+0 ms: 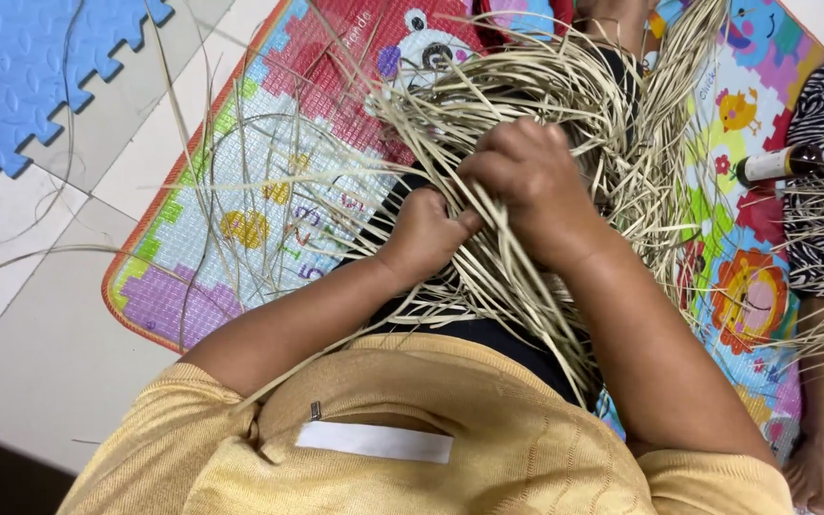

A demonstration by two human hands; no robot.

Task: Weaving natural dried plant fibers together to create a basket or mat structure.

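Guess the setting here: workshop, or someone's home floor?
Most likely a home floor used for handwork. A colourful children's play mat lies on pale floor tiles, with blue foam puzzle tiles beside it. Both hands, left and right, work a bundle of pale straw strips.

Pale tiled floor (40,362) under colourful play mat (240,238) (blue foam tile (11,67) beside).

Straw bundle (526,277) over lap, on play mat (269,200). Mat on floor (40,315). Foam tile (21,67) far left of mat. Bottle (789,162) right of bundle, beside second person's leg (817,410). Loose strands (11,257) left, on floor.
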